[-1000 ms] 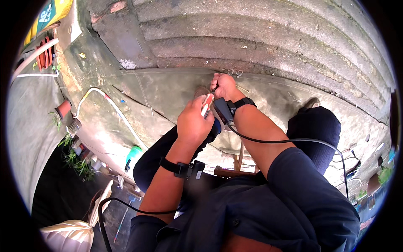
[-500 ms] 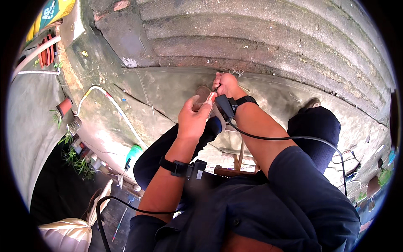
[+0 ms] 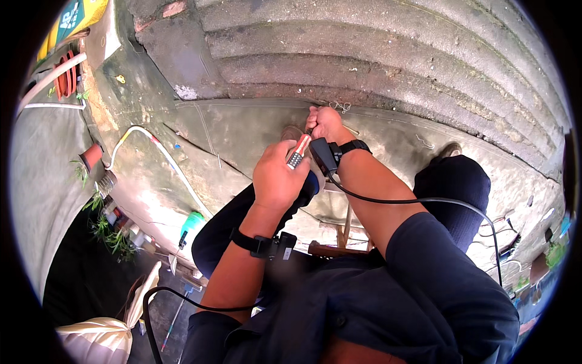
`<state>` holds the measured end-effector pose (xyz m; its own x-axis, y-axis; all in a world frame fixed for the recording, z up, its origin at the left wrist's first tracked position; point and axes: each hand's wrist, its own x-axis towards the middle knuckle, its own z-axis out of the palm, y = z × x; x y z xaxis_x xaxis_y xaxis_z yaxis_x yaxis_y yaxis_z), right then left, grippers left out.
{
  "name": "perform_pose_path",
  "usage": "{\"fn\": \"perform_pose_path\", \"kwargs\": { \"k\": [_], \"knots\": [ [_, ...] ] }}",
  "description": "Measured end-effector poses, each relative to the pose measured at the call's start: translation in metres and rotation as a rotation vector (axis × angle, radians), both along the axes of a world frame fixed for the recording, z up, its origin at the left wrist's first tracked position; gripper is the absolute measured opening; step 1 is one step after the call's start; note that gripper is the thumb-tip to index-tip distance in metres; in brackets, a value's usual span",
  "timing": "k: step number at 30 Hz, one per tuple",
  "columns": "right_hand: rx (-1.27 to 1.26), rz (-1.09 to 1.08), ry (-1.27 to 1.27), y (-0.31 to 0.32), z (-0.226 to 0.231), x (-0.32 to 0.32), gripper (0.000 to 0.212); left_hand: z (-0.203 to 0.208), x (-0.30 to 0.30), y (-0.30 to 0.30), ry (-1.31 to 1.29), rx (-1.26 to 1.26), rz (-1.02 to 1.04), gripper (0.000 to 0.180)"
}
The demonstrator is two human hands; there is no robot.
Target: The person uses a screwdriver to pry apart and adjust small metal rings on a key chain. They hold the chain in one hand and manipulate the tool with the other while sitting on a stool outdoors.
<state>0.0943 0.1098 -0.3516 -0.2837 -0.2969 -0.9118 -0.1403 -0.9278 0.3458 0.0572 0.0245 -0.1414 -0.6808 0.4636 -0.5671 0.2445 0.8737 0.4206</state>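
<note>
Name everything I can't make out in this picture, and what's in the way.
Red hand tool, far end: head view, hidden at the right grip.
Anything inside the right grip: head view, covered by its own curled shape.
Left shoe, lower part: head view, behind the left grip and tool.
Yellow-and-teal bag, remainder: head view, cut off by the fisheye rim.
Yellow scrap on the ground: head view, too small to identify.
</note>
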Motion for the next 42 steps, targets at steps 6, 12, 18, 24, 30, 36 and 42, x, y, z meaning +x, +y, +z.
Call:
{"fn": "perform_pose_path", "kwargs": {
  "k": [6, 12, 18, 24, 30, 36, 42],
  "knots": [
    [0.040, -0.020, -0.017, 0.004, 0.008, 0.000, 0.016, -0.004, -0.016, -0.004, -0.848, 0.005, 1.044, 0.039],
    [0.009, -0.013, 0.005, 0.003, 0.003, -0.004, 0.017, 0.000, -0.014, 0.003, -0.044, -0.159, -0.113, 0.030],
    [0.004, 0.009, -0.009, 0.003, -0.002, -0.003, 0.018, 0.001, -0.007, -0.003, 0.131, -0.014, -0.021, 0.034],
    [0.037, 0.022, -0.016, 0.000, 0.001, -0.004, 0.018, -0.011, -0.007, -0.004, -0.390, 0.004, 0.589, 0.030],
    [0.046, 0.050, 0.001, 0.008, -0.001, 0.001, 0.018, -0.005, -0.005, 0.004, 0.301, 0.031, -0.489, 0.024],
    [0.051, 0.034, 0.013, 0.002, 0.001, 0.001, 0.018, -0.005, 0.003, -0.008, -0.632, 0.155, 1.160, 0.023],
    [0.033, 0.065, 0.012, -0.002, -0.001, -0.002, 0.018, -0.007, -0.007, -0.005, -0.152, 0.123, 0.119, 0.028]
  ]
}}
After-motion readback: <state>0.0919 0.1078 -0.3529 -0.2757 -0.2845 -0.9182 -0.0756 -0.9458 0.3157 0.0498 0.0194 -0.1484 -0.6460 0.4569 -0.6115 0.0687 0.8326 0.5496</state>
